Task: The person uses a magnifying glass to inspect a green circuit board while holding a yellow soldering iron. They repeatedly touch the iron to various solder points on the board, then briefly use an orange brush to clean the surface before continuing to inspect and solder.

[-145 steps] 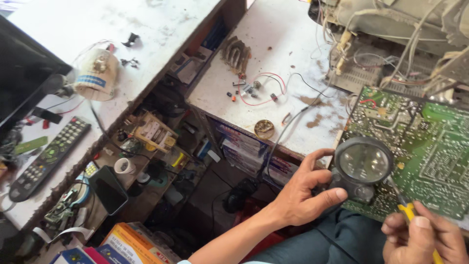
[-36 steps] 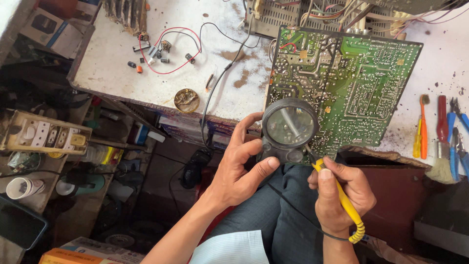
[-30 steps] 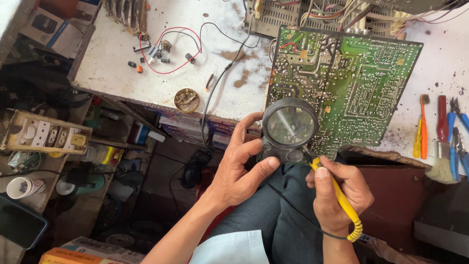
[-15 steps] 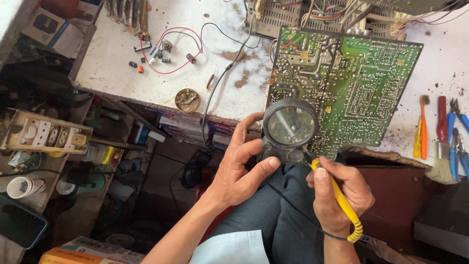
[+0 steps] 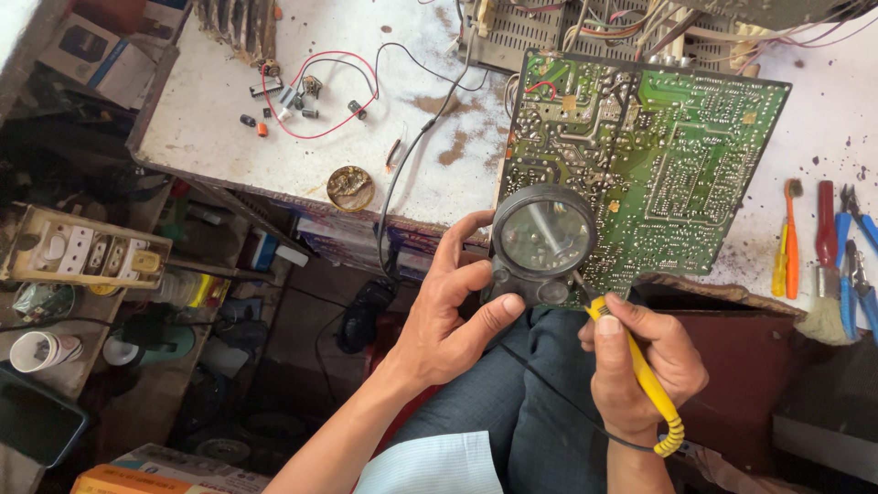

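**Close-up check of the solder side, iron at the ready**

The left hand (image 5: 453, 316) is curled around a round black magnifier (image 5: 541, 240), thumb and fingers clamped on its body, holding the lens right over the lower left corner of the green circuit board (image 5: 658, 165). That board lies solder side up at the front edge of the white workbench (image 5: 229, 146), its near corner hanging over the person's lap. The right hand (image 5: 640, 366) is closed in a pen grip around a yellow soldering iron (image 5: 640, 370), tip pointing up at the board edge just under the lens, cord trailing off below the wrist.

My read: this is the inspect-and-touch-up stage, hunting a bad joint through the glass. The tip looks just short of the board, though I can't tell if it's touching. The next move calls for a steady lens and a small, careful nudge of the tip onto one pad without bridging its neighbours.

Off to the right sit a toothbrush (image 5: 792, 233) and pliers (image 5: 855, 265); a solder-paste tin (image 5: 350, 187) is left of the board.
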